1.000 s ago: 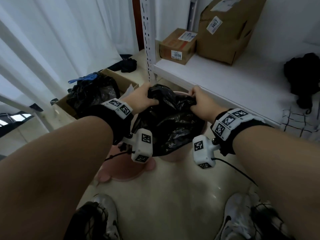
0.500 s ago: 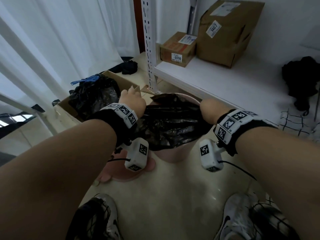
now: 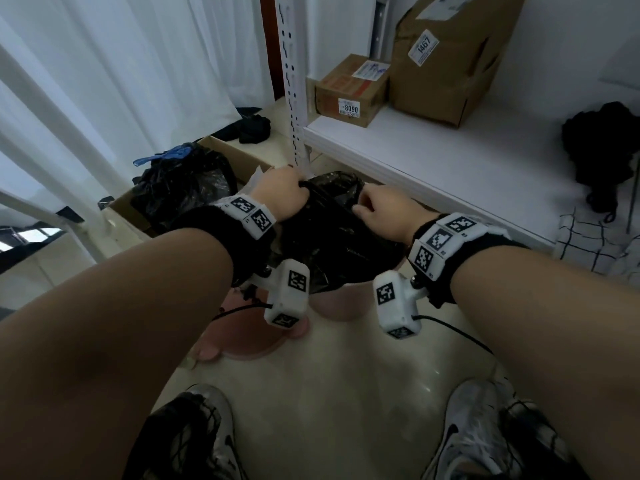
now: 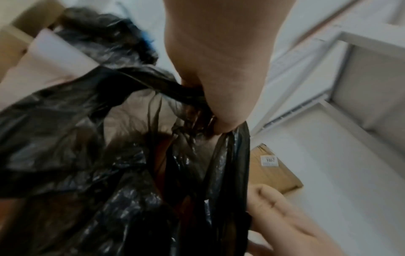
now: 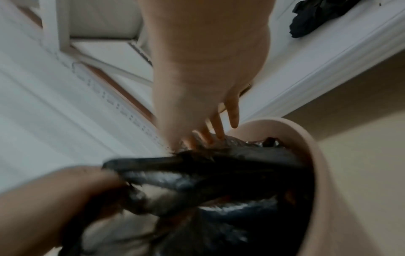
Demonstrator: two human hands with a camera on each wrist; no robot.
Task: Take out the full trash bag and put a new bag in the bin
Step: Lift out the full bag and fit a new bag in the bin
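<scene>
A black trash bag (image 3: 332, 237) sits in a pink bin (image 3: 337, 304) on the floor in front of me. My left hand (image 3: 281, 195) grips a gathered strip of the bag's rim (image 4: 175, 90) at the bin's far left. My right hand (image 3: 379, 211) is close beside it at the far side, thumb and forefinger pinching the bag's edge (image 5: 197, 149) while the other fingers (image 5: 219, 128) stay fairly straight. The bag's edge is stretched between the two hands. The bin's rim (image 5: 306, 138) shows bare on the right. What is in the bag is hidden.
A pink lid (image 3: 242, 341) lies on the floor left of the bin. A cardboard box holding another black bag (image 3: 183, 188) stands at the left. A white shelf (image 3: 450, 161) with two parcels and its upright post (image 3: 294, 98) are just behind the bin.
From gripping the bag's top together, my hands spread out to the bin's sides, then came back close together at the far rim, holding the bag's edge.
</scene>
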